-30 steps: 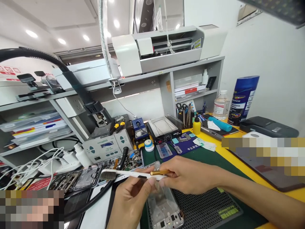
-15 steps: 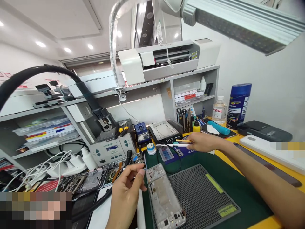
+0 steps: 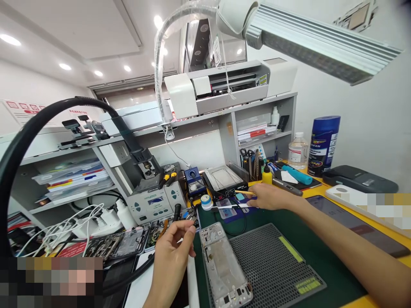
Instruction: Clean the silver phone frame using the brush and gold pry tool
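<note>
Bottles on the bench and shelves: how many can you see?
4: a clear bottle beside the blue can, a yellow one by the tool holder, white ones on the shelf and at left. More may be hidden.

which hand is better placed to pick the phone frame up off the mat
Left, probably. The left hand hovers right beside the phone frame at its top corner, fingers pinched on something too small to tell. The right hand is stretched away, holding a white brush.

Bare mesh mat (image 3: 272,261) lies open right of the phone frame (image 3: 223,269); bottles (image 3: 297,149), tools (crowded) and hose (image 3: 48,124) hem the surface's (image 3: 321,252) back and left.
</note>
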A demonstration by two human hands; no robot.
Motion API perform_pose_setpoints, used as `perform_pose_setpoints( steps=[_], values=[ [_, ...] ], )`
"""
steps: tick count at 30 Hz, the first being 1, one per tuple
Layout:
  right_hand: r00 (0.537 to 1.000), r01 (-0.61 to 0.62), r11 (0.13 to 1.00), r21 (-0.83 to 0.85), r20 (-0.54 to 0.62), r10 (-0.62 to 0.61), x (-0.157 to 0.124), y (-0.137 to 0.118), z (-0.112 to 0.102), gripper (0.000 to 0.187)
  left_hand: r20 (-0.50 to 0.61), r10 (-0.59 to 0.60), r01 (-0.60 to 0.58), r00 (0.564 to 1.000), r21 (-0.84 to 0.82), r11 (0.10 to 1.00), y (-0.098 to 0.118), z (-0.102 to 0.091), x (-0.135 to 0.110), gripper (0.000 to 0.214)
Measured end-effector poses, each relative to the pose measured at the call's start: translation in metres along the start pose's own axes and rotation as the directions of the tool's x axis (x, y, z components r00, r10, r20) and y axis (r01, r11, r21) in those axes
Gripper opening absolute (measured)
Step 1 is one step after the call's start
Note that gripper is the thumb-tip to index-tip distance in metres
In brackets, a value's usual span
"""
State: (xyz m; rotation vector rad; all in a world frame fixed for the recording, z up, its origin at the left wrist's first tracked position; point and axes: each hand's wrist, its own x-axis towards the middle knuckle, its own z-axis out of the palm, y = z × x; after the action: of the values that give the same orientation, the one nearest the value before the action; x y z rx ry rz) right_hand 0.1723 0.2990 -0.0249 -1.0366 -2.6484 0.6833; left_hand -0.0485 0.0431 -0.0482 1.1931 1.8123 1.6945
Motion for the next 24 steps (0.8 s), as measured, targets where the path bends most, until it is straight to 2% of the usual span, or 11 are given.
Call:
perform_pose_setpoints(
  steps=[3,7,10,12,15,18,20,24],
  values=[
    [0.999,-0.012,0.981,0.192,-0.031,0.018,0.000,-0.006,-0.005,0.031,0.003,0.025,-0.025,1.000,0.025,0.999,-0.002,-0.002,0.003,0.043],
    [0.992,0.042,0.891,0.453,-0.122,0.016,-0.004,-0.016,-0.014,0.031,0.053,0.060,-0.065,0.997,0.097,0.993,-0.004,-0.006,0.002,0.038],
    [0.988,0.111,0.793,0.600,-0.155,-0.020,-0.014,-0.028,-0.018,0.029,0.155,0.093,-0.122,0.984,0.190,0.974,0.000,-0.006,-0.002,0.035],
    [0.992,0.122,0.728,0.674,-0.098,-0.075,-0.022,-0.040,-0.016,0.025,0.253,0.119,-0.186,0.960,0.259,0.948,0.003,-0.005,-0.005,0.032],
    [0.969,0.054,0.656,0.753,0.119,-0.217,-0.037,-0.063,-0.001,0.036,0.392,0.172,-0.310,0.904,0.322,0.895,0.009,-0.002,-0.008,0.022],
    [0.874,-0.047,0.619,0.784,0.332,-0.355,-0.051,-0.082,0.021,0.050,0.481,0.233,-0.425,0.845,0.340,0.839,0.013,-0.001,-0.011,0.017],
    [0.841,-0.101,0.604,0.790,0.392,-0.372,-0.060,-0.088,0.034,0.045,0.544,0.277,-0.508,0.792,0.334,0.794,0.015,-0.002,-0.015,0.017],
    [0.852,-0.176,0.593,0.786,0.423,-0.309,-0.076,-0.085,0.053,0.033,0.665,0.366,-0.666,0.651,0.270,0.695,0.013,-0.006,-0.024,0.023]
  ],
)
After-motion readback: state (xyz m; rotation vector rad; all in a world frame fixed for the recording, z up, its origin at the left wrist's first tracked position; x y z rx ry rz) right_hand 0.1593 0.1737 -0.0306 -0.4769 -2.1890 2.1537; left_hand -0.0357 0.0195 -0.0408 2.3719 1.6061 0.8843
